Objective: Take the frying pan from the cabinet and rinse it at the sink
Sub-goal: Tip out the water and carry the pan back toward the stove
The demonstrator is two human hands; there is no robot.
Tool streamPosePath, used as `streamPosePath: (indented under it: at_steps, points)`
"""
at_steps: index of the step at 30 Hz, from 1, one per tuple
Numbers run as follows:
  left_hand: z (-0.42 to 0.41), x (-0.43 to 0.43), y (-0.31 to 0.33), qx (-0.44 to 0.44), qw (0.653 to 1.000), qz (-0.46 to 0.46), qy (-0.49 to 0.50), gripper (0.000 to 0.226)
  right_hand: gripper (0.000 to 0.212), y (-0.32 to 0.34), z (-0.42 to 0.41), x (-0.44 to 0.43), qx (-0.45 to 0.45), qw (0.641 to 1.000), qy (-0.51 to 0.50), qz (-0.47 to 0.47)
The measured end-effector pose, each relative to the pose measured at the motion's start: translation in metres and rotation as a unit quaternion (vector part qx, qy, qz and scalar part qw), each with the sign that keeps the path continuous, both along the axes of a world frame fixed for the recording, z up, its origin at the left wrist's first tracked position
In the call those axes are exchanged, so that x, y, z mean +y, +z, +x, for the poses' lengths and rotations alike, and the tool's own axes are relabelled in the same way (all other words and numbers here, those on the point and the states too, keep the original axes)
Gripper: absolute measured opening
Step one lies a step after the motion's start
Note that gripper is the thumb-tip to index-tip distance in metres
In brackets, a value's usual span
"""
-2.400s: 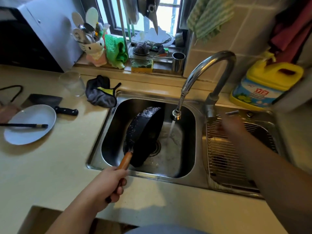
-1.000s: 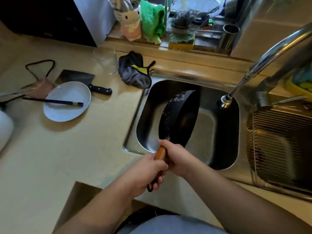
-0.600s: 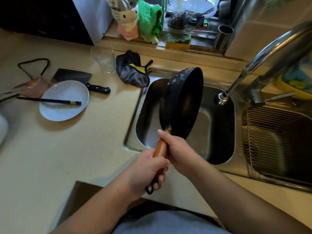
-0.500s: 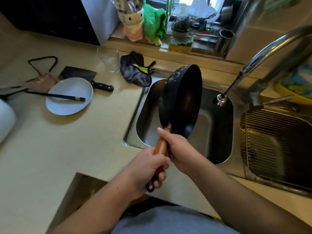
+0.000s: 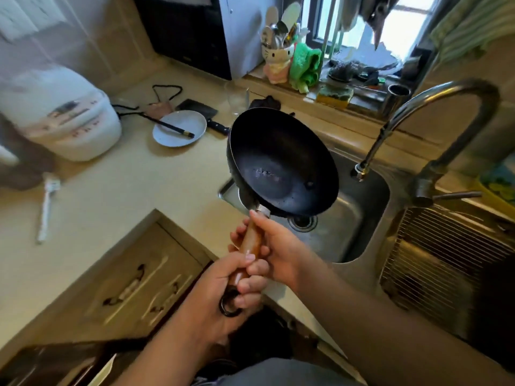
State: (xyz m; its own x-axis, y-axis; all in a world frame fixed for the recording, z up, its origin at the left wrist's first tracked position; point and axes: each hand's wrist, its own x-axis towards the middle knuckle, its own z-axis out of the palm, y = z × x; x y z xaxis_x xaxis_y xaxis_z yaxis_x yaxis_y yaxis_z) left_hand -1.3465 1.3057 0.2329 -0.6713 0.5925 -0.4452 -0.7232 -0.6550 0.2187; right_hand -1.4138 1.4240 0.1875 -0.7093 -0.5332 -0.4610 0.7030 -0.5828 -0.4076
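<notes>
The black frying pan (image 5: 281, 162) is held up above the left edge of the steel sink (image 5: 362, 218), its wet inside facing me. It has a brown wooden handle with a black ring at the end. My left hand (image 5: 223, 288) grips the lower end of the handle. Just above it, my right hand (image 5: 278, 246) wraps the upper part of the handle near the pan. The curved tap (image 5: 434, 107) stands to the right of the pan, and no water runs from its spout.
On the beige counter lie a white plate with chopsticks (image 5: 179, 129), a cleaver (image 5: 203, 112), a glass (image 5: 237, 97) and a white rice cooker (image 5: 61, 118). A drawer (image 5: 139, 277) stands open below the counter. A wire rack (image 5: 446, 263) fills the right basin.
The water has stopped and my right hand has joined the left on the handle. The pan has risen out of the sink and turned from edge-on to its inside facing me.
</notes>
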Motion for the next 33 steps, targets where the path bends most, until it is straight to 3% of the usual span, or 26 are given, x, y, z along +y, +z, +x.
streamPosePath:
  at_steps: [4,9,12,14,17,19,25,33]
  points:
    - [0.046,-0.018,-0.009,-0.004,0.996,0.069,0.046,0.049,0.021,0.005,0.034,-0.019,0.002,0.995,0.090,0.036]
    - [0.100,-0.040,-0.029,0.031,0.998,0.023,0.054,0.031,0.022,0.002,0.073,-0.047,0.073,0.978,0.138,0.137]
    - [0.130,-0.060,-0.034,0.019,0.997,-0.041,0.064,0.042,0.014,-0.006,0.095,-0.070,0.125,0.959,0.177,0.183]
    - [0.150,-0.069,-0.034,0.009,0.988,-0.131,0.078,0.046,0.010,-0.011,0.108,-0.084,0.152,0.945,0.209,0.202]
    - [0.179,-0.073,-0.029,0.013,0.938,-0.327,0.111,0.036,0.006,-0.015,0.128,-0.108,0.172,0.929,0.251,0.210]
    - [0.197,-0.077,-0.026,0.025,0.904,-0.405,0.131,0.022,0.002,-0.017,0.142,-0.126,0.168,0.927,0.264,0.205]
    - [0.283,-0.117,-0.028,0.030,0.860,-0.475,0.183,0.011,0.008,-0.015,0.219,-0.187,0.147,0.909,0.336,0.196]
    - [0.416,-0.170,-0.034,0.031,0.843,-0.473,0.254,0.012,0.015,-0.007,0.348,-0.259,0.165,0.871,0.410,0.216]
